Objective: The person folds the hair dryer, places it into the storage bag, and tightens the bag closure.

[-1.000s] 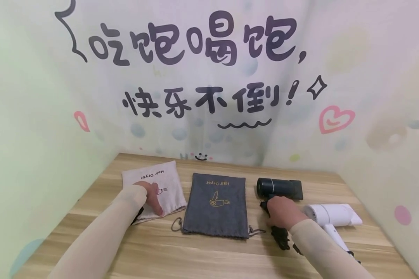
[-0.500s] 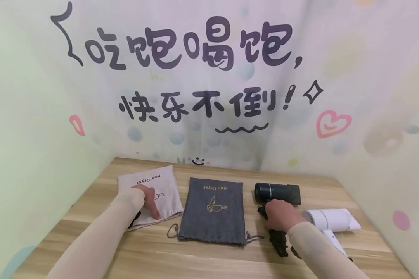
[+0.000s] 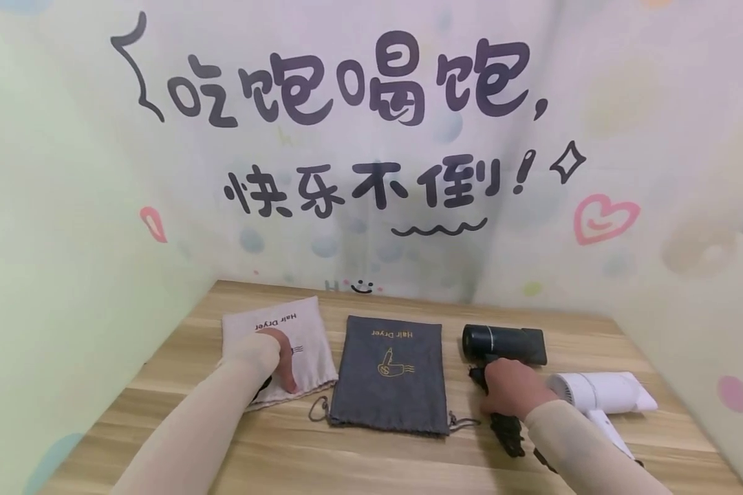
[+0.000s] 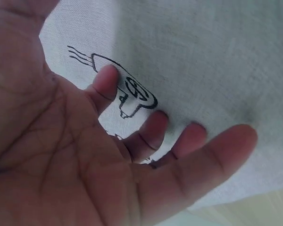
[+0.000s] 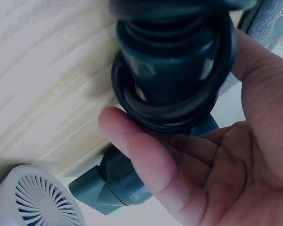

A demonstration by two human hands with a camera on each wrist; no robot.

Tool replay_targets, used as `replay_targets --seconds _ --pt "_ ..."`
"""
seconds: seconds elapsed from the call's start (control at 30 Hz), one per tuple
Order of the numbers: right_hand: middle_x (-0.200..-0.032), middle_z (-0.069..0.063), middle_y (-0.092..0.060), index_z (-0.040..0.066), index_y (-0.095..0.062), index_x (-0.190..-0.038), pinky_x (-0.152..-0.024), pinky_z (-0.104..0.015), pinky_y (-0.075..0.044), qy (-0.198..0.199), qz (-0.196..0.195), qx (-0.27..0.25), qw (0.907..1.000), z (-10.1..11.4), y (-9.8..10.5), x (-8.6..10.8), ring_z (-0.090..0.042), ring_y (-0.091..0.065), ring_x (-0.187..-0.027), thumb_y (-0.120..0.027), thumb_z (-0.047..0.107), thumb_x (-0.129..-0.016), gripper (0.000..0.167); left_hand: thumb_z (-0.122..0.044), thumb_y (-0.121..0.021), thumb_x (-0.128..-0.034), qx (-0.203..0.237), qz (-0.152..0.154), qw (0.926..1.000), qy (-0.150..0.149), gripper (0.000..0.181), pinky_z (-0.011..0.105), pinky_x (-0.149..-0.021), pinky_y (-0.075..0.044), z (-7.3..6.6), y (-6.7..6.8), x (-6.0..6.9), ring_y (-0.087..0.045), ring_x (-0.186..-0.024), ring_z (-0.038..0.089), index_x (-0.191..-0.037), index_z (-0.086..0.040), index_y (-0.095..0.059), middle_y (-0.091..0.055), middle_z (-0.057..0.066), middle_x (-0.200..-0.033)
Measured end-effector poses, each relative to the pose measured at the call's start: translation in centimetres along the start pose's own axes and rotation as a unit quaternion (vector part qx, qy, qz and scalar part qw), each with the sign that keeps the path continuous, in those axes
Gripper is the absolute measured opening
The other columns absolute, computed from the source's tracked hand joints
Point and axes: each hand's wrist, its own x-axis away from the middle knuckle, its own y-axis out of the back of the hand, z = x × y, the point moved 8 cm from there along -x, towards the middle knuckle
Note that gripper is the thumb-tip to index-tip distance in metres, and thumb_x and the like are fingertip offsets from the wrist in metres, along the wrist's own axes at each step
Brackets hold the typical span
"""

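My left hand (image 3: pixel 283 361) lies over a pale drawstring pouch (image 3: pixel 316 337) printed "Hair Dryer". In the left wrist view its fingers (image 4: pixel 153 132) are loosely bent over the cloth, with nothing gripped. My right hand (image 3: pixel 515 390) holds the handle of a black hair dryer (image 3: pixel 508 344) that lies on the table. The right wrist view shows the fingers (image 5: pixel 153 162) curled around the handle (image 5: pixel 165 70) and the loops of black cord (image 5: pixel 174 120) wound on it. Between the hands lies a dark grey drawstring pouch (image 3: pixel 390 399) with yellow print.
A white hair dryer (image 3: pixel 600 392) lies just right of my right hand, its handle partly behind my sleeve. Black cord (image 3: pixel 508 434) hangs near the dark dryer's handle. The wood-grain table (image 3: pixel 347 467) ends at a printed curtain (image 3: pixel 322 158) behind.
The head view has shifted slightly. Both hands stay by the same things, and the pouches and dryers keep their places on the table.
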Motion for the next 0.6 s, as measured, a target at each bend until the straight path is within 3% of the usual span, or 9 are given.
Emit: replay_targets --seconds 0.1,0.33,0.47,0.6 --pt "-0.067 -0.003 -0.052 0.009 -0.056 -0.067 -0.053 -0.036 -0.044 0.002 0.0 0.0 1.0 -0.1 0.3 0.0 -0.02 -0.049 -0.058 -0.079 0.018 -0.068 0.024 -0.043 -0.095 -0.0601 -0.013 -0.002 0.9999 -0.001 0.054 0.042 -0.09 -0.051 -0.33 0.05 -0.23 -0.061 -0.095 0.024 -0.095 -0.007 -0.073 -0.063 0.012 -0.105" --pt "-0.068 -0.003 -0.053 0.009 -0.058 -0.069 -0.055 -0.034 -0.045 -0.005 0.015 0.005 0.9999 -0.1 0.54 -0.11 -0.019 -0.051 -0.06 -0.081 0.02 -0.07 0.025 -0.038 -0.096 -0.0596 0.003 -0.035 0.9983 -0.045 0.081 0.046 -0.093 -0.049 -0.6 0.42 0.5 -0.058 -0.107 0.032 -0.117 0.003 -0.056 -0.061 0.019 -0.107" --pt "-0.068 -0.003 -0.054 0.009 -0.059 -0.069 -0.055 -0.034 -0.045 -0.009 0.029 0.003 0.9995 -0.27 0.16 -0.17 -0.019 -0.051 -0.06 -0.081 0.023 -0.072 0.026 -0.036 -0.096 -0.059 0.011 -0.033 0.9982 -0.048 0.084 0.047 -0.094 -0.048 -0.52 0.25 0.4 -0.056 -0.113 0.037 -0.12 0.003 -0.054 -0.059 0.024 -0.111" --pt "-0.068 -0.002 -0.053 0.01 -0.059 -0.069 -0.055 -0.034 -0.043 -0.013 0.039 -0.002 0.9991 -0.32 -0.2 -0.04 -0.018 -0.05 -0.06 -0.082 0.027 -0.076 0.03 -0.036 -0.096 -0.0601 0.015 -0.021 0.9983 -0.052 0.098 0.05 -0.1 -0.044 -0.31 0.01 0.2 -0.049 -0.124 0.043 -0.134 0.004 -0.047 -0.052 0.031 -0.127"
